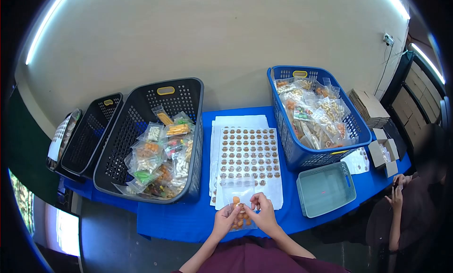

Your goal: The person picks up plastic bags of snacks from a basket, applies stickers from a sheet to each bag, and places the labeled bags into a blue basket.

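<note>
A clear zip bag point(238, 186) with round orange snacks in its lower part is between my two hands, over the front edge of the sheets. My left hand point(227, 221) grips the bag's left side, thumb on its front. My right hand point(264, 218) presses its thumb on the bag near a small round brown sticker point(241, 205), with the index finger curled. Beyond the bag lies a sheet of round brown stickers point(250, 149), partly covered by the bag and my right hand.
A dark grey basket point(196, 131) of snack bags stands left, with other dark baskets point(89, 136) farther left. Right are a blue basket point(325, 156) of bags, a green tray point(325, 190) and a small open carton point(383, 155). Another person's hands point(397, 190) show at far right.
</note>
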`<state>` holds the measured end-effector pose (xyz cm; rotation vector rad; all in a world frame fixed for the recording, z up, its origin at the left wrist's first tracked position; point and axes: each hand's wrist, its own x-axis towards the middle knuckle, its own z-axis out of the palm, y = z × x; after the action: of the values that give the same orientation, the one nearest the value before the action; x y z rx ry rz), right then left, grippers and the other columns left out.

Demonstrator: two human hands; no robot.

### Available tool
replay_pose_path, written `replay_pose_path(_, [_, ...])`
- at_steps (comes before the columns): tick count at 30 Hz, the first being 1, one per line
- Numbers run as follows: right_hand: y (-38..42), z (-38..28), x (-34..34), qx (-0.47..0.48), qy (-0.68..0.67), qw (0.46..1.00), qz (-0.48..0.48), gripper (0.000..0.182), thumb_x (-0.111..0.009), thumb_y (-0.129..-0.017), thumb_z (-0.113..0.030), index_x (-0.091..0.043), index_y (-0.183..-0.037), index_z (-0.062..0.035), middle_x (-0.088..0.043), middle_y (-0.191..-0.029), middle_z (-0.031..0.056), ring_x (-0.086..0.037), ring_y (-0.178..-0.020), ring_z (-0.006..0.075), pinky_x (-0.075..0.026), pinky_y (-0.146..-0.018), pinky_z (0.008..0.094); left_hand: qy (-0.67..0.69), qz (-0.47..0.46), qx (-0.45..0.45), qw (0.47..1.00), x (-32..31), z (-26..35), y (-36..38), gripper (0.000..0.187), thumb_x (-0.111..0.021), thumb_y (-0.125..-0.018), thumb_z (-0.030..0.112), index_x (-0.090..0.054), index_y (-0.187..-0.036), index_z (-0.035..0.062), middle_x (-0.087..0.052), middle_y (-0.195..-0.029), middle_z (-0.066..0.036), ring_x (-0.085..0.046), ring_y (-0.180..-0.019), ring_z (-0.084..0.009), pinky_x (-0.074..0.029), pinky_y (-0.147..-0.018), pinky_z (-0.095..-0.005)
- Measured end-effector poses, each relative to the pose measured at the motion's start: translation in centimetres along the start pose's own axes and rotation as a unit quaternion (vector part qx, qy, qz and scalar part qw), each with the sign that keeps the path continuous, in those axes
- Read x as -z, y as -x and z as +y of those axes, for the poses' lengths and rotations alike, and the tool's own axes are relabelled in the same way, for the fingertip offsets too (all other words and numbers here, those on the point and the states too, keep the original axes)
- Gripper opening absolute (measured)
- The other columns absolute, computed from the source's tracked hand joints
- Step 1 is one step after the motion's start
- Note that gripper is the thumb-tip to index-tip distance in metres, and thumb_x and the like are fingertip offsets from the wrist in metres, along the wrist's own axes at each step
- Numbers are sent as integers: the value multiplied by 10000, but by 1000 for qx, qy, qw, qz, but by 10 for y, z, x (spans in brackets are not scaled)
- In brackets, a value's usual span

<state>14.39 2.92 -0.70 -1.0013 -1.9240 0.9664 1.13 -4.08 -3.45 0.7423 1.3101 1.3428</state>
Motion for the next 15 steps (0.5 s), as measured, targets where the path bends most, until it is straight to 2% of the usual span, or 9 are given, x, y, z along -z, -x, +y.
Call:
replay_pose_path(3, [-1,-4,0,12,-45,996,75,325,-693,-673,-103,-470,-894,-16,-494,-716,16,-411,-575,97,-366,-555,217,13,-10,-11,1000,0,8,-1,254,-530,-861,164,-560,-1013,-37,-609,-873,-53,-566,-750,-74,-460,-644,-197])
replay_pose_path(6, [-3,-6,-3,-85,-178,972,126,359,-683,-728,-191,-486,-972,-16,-544,-765,18,-523,-670,133,-423,-690,261,-19,-3,-53,998,-7,17,-3,257,-528,-863,163,-552,-1023,-36,-607,-867,-50,-560,-749,-68,-453,-643,-194])
replay_pose_path(9, [-3,-2,9,-188,-382,904,-37,302,-640,-781,-177,-509,-1000,-15,-583,-834,30,-558,-761,107,-444,-729,238,-15,-24,-23,999,-14,21,-2,263,-527,-863,161,-544,-1036,-37,-604,-879,-53,-556,-762,-70,-446,-650,-190])
replay_pose_path(10, [-2,11,9,-187,-398,893,-93,200,-590,-817,-135,-537,-968,-14,-607,-885,54,-570,-819,98,-453,-711,224,-35,-15,-70,997,-20,16,-4,275,-530,-861,160,-534,-1052,-38,-601,-895,-57,-557,-785,-77,-445,-663,-193])
replay_pose_path(11, [1,17,7,-184,-401,895,-68,147,-575,-826,-124,-553,-914,-9,-614,-870,63,-569,-798,97,-451,-713,227,-23,-28,-57,998,-21,13,-6,293,-537,-858,159,-523,-1066,-47,-601,-912,-64,-558,-794,-82,-443,-682,-196])
replay_pose_path(15, [0,25,17,-152,-341,926,-49,111,-570,-826,-105,-542,-855,-1,-610,-817,57,-565,-744,97,-451,-681,227,32,-58,-26,997,-31,12,-12,321,-549,-853,162,-508,-1077,-64,-597,-947,-81,-554,-832,-90,-436,-729,-205])
